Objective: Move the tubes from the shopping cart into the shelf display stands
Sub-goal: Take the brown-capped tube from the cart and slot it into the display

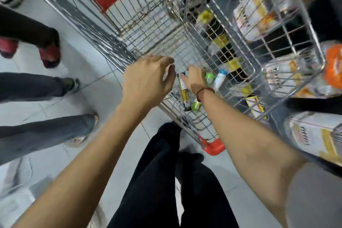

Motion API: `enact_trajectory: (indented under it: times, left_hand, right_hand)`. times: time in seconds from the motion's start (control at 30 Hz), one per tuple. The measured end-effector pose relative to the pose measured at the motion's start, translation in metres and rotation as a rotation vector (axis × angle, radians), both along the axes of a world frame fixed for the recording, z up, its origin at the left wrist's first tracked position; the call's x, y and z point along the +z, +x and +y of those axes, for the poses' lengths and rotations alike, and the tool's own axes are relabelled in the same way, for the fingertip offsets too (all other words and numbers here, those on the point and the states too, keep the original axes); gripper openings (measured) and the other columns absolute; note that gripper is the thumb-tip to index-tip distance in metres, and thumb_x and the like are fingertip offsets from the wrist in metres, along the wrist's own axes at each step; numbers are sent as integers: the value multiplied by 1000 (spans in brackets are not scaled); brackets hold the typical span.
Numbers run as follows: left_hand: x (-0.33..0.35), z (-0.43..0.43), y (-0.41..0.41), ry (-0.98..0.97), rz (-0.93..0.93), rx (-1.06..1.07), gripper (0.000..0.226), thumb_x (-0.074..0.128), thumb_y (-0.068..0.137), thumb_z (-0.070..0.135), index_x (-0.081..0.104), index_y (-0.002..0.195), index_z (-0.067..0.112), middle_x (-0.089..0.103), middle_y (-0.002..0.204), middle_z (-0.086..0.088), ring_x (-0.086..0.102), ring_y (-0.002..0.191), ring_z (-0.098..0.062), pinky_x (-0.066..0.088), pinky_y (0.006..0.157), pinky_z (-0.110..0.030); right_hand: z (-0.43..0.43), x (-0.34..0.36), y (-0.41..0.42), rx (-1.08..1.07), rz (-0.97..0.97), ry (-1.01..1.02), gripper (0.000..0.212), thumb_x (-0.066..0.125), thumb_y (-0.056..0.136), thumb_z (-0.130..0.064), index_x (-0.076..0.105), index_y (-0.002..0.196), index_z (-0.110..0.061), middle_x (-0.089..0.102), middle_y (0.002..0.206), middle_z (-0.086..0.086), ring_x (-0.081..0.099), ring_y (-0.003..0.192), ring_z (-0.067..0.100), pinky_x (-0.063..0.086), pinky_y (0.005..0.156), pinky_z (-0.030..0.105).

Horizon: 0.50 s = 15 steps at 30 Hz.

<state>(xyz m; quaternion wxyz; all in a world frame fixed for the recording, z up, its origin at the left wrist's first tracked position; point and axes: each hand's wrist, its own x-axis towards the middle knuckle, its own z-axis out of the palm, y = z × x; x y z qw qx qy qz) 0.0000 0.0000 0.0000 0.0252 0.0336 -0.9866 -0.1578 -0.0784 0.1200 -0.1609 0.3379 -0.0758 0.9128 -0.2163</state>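
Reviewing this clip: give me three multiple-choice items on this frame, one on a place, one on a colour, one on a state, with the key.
1. Where does the gold-and-white tube lie?
A. on the floor
B. in the shopping cart
C. on a shelf

2. What colour is the band on the right wrist?
A. red
B. blue
C. white

3. What is the right hand doing?
A. resting on the cart's rim
B. hanging at the person's side
C. reaching down among the tubes

Key: B, it rests on the cart's wire floor; A, a red cord circles the wrist; C, its fingers are down by the tubes in the cart.
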Motion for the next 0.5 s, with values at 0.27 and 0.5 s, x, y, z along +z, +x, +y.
enact_trajectory:
  times: [0.27,0.5]
  left_hand:
    - [-2,0,0,-6,41,36,24,51,86,28,68,97,16,72,85,-1,64,81,-25,33,49,-24]
    - [2,3,-1,4,63,39,20,55,84,24,70,95,14,72,84,-5,65,80,-28,31,50,-23]
  right_hand:
    - [-18,-11,0,56,-58,138,32,53,92,-18,48,117,1,61,116,23,60,108,36,46,76,34]
    - [1,14,-1,-58,-121,-8,19,58,86,-12,58,103,-6,61,100,17,62,96,31,54,81,36]
